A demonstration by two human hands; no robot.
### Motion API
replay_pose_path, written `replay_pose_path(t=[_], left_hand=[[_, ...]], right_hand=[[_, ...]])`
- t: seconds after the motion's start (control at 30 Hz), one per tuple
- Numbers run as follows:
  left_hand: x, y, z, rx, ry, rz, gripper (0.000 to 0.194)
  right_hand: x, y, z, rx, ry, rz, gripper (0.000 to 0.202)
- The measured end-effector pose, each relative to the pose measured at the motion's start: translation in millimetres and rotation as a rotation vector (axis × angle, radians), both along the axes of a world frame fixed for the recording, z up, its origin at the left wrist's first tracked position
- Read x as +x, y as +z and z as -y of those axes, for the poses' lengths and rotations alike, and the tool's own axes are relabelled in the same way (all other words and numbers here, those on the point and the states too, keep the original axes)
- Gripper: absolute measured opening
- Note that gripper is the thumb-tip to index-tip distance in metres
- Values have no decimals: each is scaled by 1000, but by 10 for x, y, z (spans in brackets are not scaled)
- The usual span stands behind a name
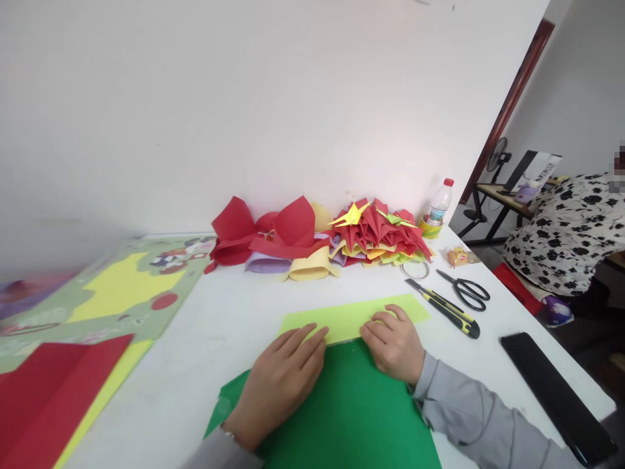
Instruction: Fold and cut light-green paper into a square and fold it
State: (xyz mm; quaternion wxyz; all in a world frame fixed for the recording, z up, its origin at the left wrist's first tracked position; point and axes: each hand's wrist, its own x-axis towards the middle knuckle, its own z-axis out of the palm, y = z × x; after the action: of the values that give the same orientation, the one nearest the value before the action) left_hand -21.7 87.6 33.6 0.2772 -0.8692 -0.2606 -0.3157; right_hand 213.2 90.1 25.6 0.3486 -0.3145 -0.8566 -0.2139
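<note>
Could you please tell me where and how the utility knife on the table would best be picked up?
I'd take the utility knife by the wide rear of its handle, the right hand coming from the near side: that end lies nearer and to the right, while the narrow blade end points away to the left.

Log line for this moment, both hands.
left hand: on lime paper | right hand: on same paper | near: green sheet, box cutter, scissors

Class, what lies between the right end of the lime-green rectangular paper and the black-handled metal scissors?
In the head view, a black-and-yellow utility knife lies on the white tabletop between the lime-green paper and the scissors.
</note>
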Motion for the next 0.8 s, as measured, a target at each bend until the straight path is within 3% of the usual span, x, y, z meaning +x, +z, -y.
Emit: replay_pose_path(t=[0.8], left_hand=[[-489,79,-163,112,166,19,12]], right_hand=[[146,33,-51,30,-87,-28,24]])
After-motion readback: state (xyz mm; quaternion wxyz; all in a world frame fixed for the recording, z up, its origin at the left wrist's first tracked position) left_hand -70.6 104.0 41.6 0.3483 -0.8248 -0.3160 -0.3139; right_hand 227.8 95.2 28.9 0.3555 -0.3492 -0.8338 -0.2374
